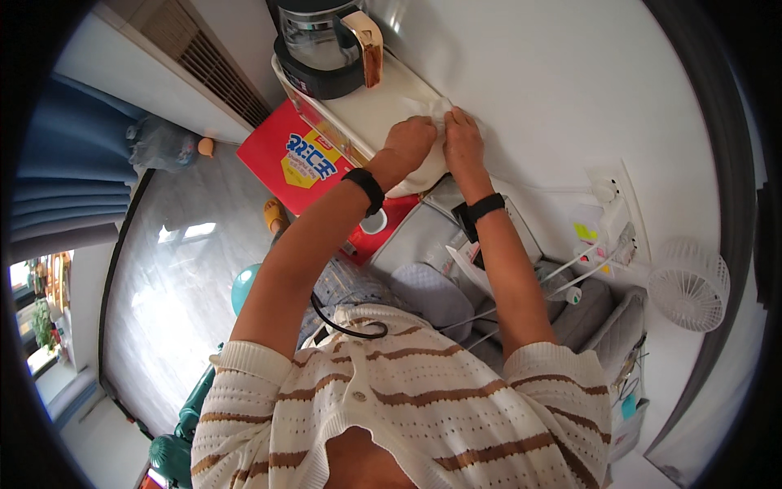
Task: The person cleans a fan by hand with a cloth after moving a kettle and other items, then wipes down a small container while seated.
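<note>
My left hand (410, 144) is curled, its fingers closed on a crumpled white cloth or wipe (435, 110) at the right end of a cream shelf top (360, 113). Close beside it, my right hand (462, 137) touches the same white material near the wall, with its fingers together; whether it grips it cannot be told. A glass jug (317, 40) with a black and gold handle stands on a black base (324, 76) at the far end of the top. Both wrists wear black bands.
A red printed carton (293, 159) leans beside the shelf. Below my right forearm are an open white box (473, 263) and a grey cushion (427, 287). Wall sockets (614, 208) with plugs and a white fan (689, 284) are on the right. A teal balloon-like object (243, 287) is near my left arm.
</note>
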A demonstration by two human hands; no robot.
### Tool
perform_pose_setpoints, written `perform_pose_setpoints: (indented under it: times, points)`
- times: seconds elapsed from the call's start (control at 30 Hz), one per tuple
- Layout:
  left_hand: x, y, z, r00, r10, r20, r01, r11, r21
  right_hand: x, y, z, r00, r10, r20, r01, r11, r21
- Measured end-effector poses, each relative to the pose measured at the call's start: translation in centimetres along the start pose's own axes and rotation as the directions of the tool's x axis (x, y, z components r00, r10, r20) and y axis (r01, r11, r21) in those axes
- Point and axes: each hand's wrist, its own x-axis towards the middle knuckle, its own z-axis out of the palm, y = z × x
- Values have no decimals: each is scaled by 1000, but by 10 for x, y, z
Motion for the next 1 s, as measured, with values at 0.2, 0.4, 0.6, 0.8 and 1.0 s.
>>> perform_pose_setpoints:
  times: [0.2, 0.4, 0.6, 0.8, 1.0]
  points:
    - [-17, 50, -19, 982, 117, 147, -116, 993, -19, -47, -3, -18, 932, 350, 95, -361, 921, 147]
    - [-53, 59, -10, 993, 40, 109, -42, 999, 13, -64, -55, -28, 829, 505, 240, -553, 673, 492]
    - [-113, 25, -15, 983, 137, -126, -149, 984, -95, -76, -93, -33, 851, 468, 237, -525, 737, 426]
    - [-147, -7, -41, 952, 12, -304, -85, 970, -227, -53, -122, -55, 916, 193, 352, -286, 928, 238]
    - [-128, -95, -55, 691, -459, -558, 237, 874, -425, 63, -142, 8, 963, -259, 79, 219, 915, 339]
